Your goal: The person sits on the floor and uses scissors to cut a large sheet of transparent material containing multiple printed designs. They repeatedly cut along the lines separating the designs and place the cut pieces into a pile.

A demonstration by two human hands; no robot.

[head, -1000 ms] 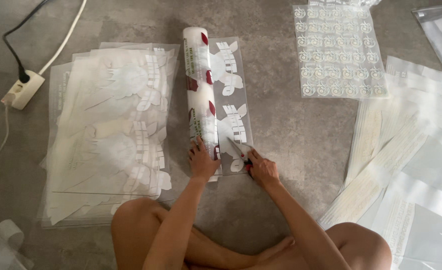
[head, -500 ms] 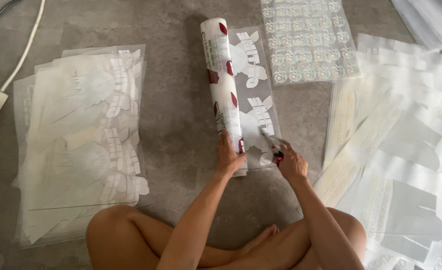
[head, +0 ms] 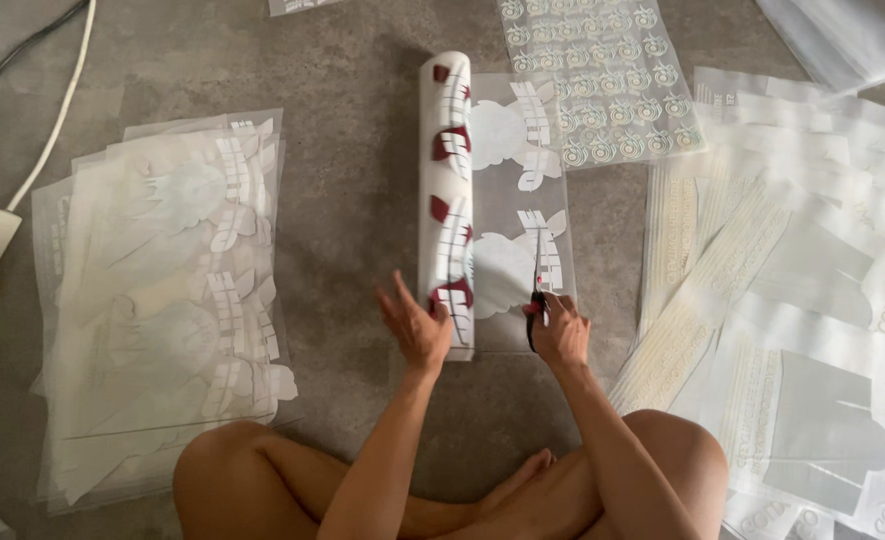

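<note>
Steadying printed film roll (head: 445,200) with open left hand (head: 417,325), right hand (head: 559,330) gripping scissors (head: 536,290), cutting unrolled sheet (head: 518,200)

left hand (head: 417,325) splayed, right hand (head: 560,330) fisted.

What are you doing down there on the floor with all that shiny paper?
A person sits cross-legged on the grey floor. The left hand rests against a roll of printed film, and the right hand holds scissors over its unrolled part. A stack of sheets lies on the left side.
</note>
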